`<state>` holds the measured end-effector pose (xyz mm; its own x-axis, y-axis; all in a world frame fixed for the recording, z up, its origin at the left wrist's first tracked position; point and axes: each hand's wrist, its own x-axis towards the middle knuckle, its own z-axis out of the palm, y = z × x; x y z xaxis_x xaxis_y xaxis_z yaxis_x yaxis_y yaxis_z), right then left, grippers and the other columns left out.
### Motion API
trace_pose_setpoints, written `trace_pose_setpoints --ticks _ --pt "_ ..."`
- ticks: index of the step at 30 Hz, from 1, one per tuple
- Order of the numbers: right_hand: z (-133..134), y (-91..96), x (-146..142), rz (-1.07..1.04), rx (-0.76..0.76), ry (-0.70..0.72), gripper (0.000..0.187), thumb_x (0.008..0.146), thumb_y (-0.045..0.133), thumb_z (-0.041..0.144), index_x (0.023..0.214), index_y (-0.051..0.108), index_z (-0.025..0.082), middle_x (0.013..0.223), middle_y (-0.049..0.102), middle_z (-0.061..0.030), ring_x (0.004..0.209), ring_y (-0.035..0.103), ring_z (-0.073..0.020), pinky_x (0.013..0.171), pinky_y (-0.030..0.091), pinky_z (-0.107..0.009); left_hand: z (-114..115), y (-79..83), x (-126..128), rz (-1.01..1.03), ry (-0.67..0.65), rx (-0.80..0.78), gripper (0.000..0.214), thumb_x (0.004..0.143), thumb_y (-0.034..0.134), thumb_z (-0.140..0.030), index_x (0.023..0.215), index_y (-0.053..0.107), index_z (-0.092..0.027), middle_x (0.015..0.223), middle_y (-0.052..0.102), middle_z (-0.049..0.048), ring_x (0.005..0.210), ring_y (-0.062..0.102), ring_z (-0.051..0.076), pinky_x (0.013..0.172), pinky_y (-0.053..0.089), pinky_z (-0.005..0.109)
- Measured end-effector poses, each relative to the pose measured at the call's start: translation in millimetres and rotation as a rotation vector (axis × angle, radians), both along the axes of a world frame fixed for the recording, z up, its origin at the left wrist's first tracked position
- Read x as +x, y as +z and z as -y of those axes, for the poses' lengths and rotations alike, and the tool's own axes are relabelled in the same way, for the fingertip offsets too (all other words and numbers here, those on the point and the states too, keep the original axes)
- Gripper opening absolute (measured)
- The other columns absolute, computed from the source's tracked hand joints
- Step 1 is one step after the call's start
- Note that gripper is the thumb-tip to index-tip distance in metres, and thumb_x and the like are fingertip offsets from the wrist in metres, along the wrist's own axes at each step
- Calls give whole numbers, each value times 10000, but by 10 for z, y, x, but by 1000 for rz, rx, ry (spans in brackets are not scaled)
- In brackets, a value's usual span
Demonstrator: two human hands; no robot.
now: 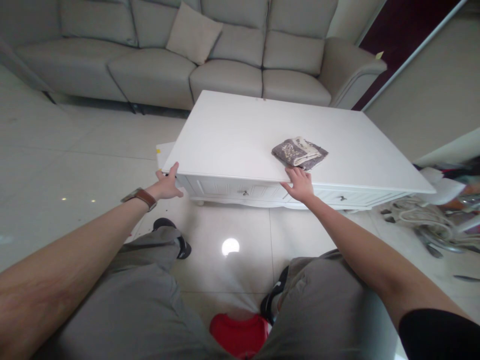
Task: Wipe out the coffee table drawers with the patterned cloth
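Note:
A white coffee table (232, 135) with drawers along its front stands before me. My left hand (167, 186) is at the table's near left corner, with fingers spread around the edge. My right hand (299, 185) rests on the near edge around the middle, thumb apart from the fingers. Just beyond its fingertips lies a folded grey and cream patterned cloth (299, 151) on the tabletop. Whether the right fingertips touch the cloth I cannot tell. Neither hand holds anything loose.
A grey sofa (228, 75) with a beige cushion (194, 33) stands behind the table. On the right lies a heap of cables and other items (431, 217). A red plastic object (239, 334) sits on the tiled floor (225, 270) between my feet. Small drawer knobs (245, 193) stick out in front.

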<state>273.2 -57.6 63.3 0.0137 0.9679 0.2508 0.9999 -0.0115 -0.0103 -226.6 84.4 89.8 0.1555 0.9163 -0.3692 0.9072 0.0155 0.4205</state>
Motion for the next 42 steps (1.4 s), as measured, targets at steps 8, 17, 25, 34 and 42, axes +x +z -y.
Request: trace_pose_setpoints --ticks 8,17,25,34,42 --pt "0 -7 1 -32 19 10 639 996 402 625 1454 539 201 1386 589 -172 1277 460 -395 1029 362 -529 -1 2 -14 19 21 -24 1550 495 950 -353 1684 -42 -290 1703 -140 281 1507 353 525 1280 277 533" --pt "-2 -3 6 -50 14 13 640 992 409 627 1449 543 201 1370 597 -174 1280 464 -398 1039 357 -538 33 59 23 21 43 -16 1504 496 946 -334 1687 30 -272 1711 -78 264 1503 362 521 1278 302 503" --pt "0 13 -7 -31 -1 -1 636 995 405 619 1441 542 186 1376 593 -170 1282 466 -387 1035 361 -532 -4 -12 -21 26 30 8 1544 455 955 -361 1674 9 -308 1720 -37 243 1458 432 509 1243 345 556" --pt "-2 -1 2 -15 8 6 638 991 410 612 1461 529 198 1368 586 -172 1263 462 -399 1018 371 -535 -21 -35 -22 40 25 19 1513 481 955 -315 1678 30 -292 1714 -23 277 1478 398 531 1244 339 579" --pt "0 2 -1 -34 11 11 640 990 414 612 1463 533 197 1375 586 -174 1270 459 -402 1034 360 -540 13 8 4 30 34 -6 1507 490 959 -336 1678 34 -265 1703 -74 251 1490 368 527 1262 314 534"
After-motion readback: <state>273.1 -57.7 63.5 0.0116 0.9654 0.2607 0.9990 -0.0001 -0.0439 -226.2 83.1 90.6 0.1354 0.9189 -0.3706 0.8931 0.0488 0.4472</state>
